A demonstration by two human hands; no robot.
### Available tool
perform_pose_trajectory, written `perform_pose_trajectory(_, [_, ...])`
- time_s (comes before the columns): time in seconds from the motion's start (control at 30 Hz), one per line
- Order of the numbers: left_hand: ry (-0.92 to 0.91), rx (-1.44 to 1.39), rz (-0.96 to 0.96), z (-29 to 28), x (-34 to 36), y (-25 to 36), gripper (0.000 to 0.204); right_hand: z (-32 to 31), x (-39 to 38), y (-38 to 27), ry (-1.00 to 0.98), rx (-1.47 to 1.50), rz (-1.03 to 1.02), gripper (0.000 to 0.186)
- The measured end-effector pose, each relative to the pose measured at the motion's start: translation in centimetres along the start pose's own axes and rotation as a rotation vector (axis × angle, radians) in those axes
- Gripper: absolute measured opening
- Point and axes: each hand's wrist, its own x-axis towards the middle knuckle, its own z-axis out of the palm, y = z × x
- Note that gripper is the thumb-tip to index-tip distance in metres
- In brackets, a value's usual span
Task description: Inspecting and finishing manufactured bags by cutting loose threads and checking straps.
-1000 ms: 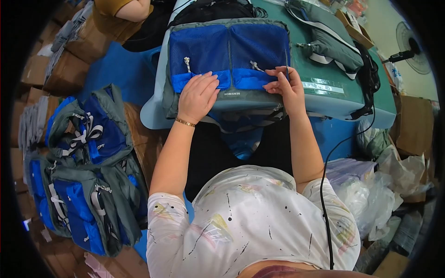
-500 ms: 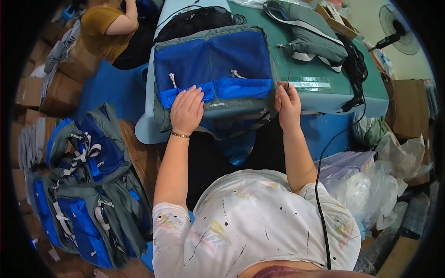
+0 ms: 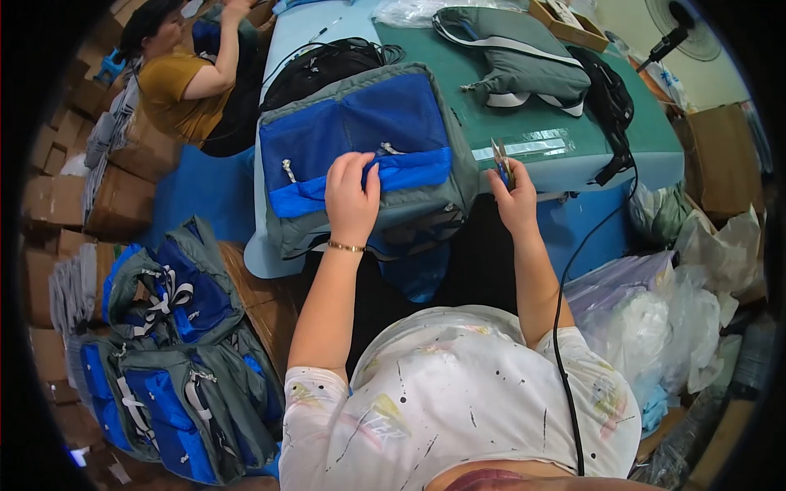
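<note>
A grey-green bag (image 3: 465, 168) with two dark blue mesh pockets (image 3: 303, 137) and a bright blue band lies at the table's near edge. White cord ends (image 3: 288, 170) stick out at the pockets. Over the blue band is my left hand (image 3: 352, 196), fingers curved and apart from the thumb, with nothing visible between them. My right hand (image 3: 517, 200), just right of the bag, is closed around small thread snips (image 3: 502, 159), their blades pointing up and away from me.
The green-topped table (image 3: 483, 123) carries another grey-green bag (image 3: 532, 69) and a black bag or strap bundle (image 3: 610, 114). Several blue and grey bags (image 3: 176, 393) are piled at left. A co-worker (image 3: 184, 86) sits far left. A black cable (image 3: 565, 327) hangs near my right arm.
My left hand has lifted from lying flat on the bag's blue band to curled fingers, nearer the band's middle. The bag sits slightly turned. The snips' blades now show more clearly.
</note>
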Motion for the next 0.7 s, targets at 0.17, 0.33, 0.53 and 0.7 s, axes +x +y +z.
perform_pose_trajectory(0.17, [-0.097,0.18,-0.039,1.4,1.8,0.3,0.015,-1.0,0.2,-0.2,0.024,0.024,0.019,0.029])
perform_pose_trajectory(0.33, [-0.144,0.398,0.015,2.5,1.9,0.3,0.011,-0.9,-0.7,-0.2,0.024,0.06,0.048,0.028])
perform_pose_trajectory(0.53, [-0.007,0.38,-0.012,1.4,2.0,-0.6,0.01,-0.8,-1.0,0.3,0.008,0.11,0.054,0.026])
perform_pose_trajectory(0.7, [0.336,0.183,-0.358,-7.8,3.6,-5.5,0.014,-2.2,-0.9,0.6,0.034,0.163,0.077,0.023])
